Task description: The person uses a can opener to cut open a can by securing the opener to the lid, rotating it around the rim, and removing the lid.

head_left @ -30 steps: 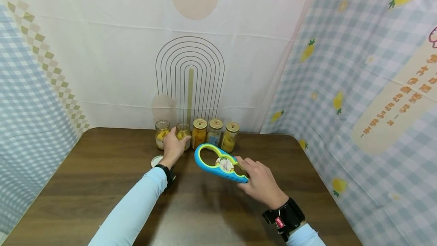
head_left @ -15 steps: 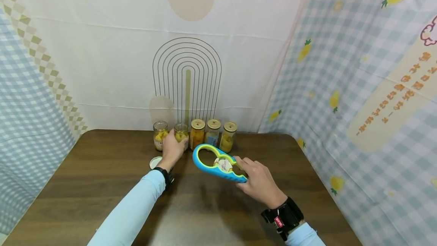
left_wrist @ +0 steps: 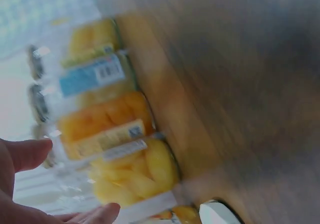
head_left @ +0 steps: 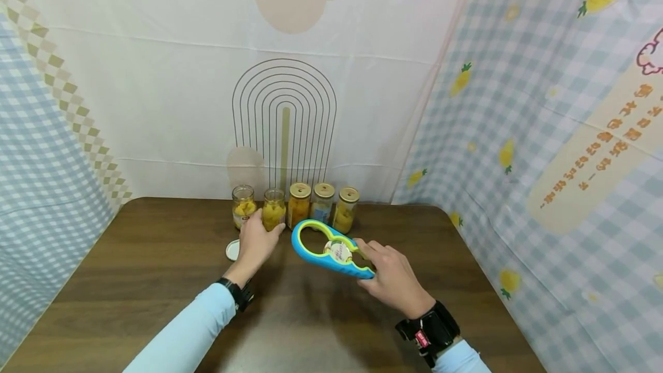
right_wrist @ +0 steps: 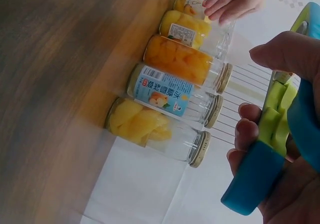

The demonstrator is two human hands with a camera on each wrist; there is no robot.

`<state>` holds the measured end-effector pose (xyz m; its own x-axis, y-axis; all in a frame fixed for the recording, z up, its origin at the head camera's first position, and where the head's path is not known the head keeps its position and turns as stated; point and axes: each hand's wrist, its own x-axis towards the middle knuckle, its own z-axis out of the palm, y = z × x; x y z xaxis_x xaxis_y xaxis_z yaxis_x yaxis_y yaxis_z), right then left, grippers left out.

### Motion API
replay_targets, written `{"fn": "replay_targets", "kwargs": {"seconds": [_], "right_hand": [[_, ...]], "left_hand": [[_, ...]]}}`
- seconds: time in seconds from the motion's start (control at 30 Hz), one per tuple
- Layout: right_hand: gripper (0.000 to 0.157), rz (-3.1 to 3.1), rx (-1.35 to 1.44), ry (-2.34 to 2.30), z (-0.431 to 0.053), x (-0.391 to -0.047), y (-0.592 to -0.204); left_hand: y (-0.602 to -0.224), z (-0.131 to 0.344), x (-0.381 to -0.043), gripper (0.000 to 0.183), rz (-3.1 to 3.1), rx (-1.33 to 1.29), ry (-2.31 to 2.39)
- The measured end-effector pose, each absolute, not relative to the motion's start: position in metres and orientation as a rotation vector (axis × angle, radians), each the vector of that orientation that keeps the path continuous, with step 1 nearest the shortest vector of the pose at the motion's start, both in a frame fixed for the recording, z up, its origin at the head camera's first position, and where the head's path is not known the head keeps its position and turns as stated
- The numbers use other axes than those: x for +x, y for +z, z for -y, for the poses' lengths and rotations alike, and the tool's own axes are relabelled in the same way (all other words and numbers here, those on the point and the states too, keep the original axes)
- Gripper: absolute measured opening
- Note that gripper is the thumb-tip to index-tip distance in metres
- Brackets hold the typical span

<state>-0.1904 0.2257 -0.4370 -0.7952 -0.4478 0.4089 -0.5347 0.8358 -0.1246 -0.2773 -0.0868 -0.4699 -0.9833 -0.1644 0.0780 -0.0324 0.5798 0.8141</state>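
Observation:
My right hand [head_left: 393,275] grips a blue and lime-green jar opener [head_left: 331,262] above the table. A round pale lid with print [head_left: 339,251] shows within one of its openings. My left hand [head_left: 256,240] is just in front of an uncapped jar of yellow fruit [head_left: 273,212], thumb and fingers spread and apart from it. In the left wrist view, the thumb [left_wrist: 32,154] and fingertips [left_wrist: 107,214] stand either side of this jar's upper part. Another uncapped fruit jar [head_left: 242,206] stands to its left, partly behind the hand.
Three gold-capped jars continue the row: orange fruit [head_left: 298,207], a blue-labelled jar [head_left: 322,206] and pale yellow fruit [head_left: 345,212]. A white lid [head_left: 233,250] lies on the brown table [head_left: 129,281] by my left wrist. Cloth [head_left: 181,102] hangs behind the table's back edge.
My left hand has let go of the second jar and drawn back towards me and slightly left. The right hand and the jar opener stay in nearly the same place.

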Motion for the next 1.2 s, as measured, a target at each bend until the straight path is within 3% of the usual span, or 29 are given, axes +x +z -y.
{"fn": "replay_targets", "kwargs": {"seconds": [0.3, 0.47, 0.8, 1.2], "right_hand": [[0.076, 2.635, 0.754, 0.335, -0.223, -0.191, -0.435], [0.078, 2.618, 0.774, 0.331, -0.22, -0.192, -0.431], [0.08, 2.591, 0.789, 0.315, -0.217, -0.193, -0.426], [0.08, 2.611, 0.783, 0.33, -0.215, -0.191, -0.428]], "left_hand": [[-0.467, 0.083, -0.217, 0.038, 2.613, -0.081, -1.602], [-0.468, 0.083, -0.186, 0.027, 2.566, -0.163, -1.777], [-0.467, 0.084, -0.15, 0.031, 2.506, -0.24, -2.006], [-0.47, 0.075, -0.159, 0.038, 2.439, -0.292, -2.236]]}}
